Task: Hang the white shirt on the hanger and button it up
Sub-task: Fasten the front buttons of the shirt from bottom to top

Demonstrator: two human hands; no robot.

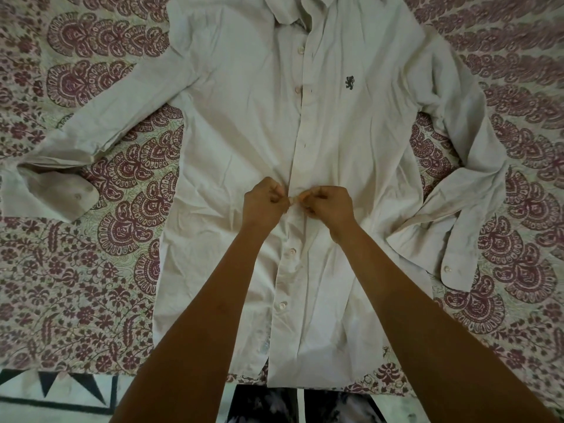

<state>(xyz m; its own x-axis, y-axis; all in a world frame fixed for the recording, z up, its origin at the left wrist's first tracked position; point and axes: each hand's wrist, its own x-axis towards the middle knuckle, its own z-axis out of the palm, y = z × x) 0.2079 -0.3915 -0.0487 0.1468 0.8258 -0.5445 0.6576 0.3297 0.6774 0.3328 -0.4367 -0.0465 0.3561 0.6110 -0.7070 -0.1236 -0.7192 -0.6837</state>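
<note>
Left hand [264, 203]: curled, pinching white shirt [244, 117] placket.
Right hand [328, 206]: curled, pinching facing edge, fingertips meeting.
Technique: keep buttonhole taut between fingertips, tilt button edgewise through.

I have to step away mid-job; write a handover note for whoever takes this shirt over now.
Left hand and right hand: both pinch the front edges of the white shirt at mid-front, fingers meeting at one button.
Shirt lies flat, front up, on the patterned bedsheet, collar farthest from you. No hanger in view.
Done: the two lower buttons look fastened.
Left: finish this button, fasten the open upper buttons, then hang the shirt.
</note>
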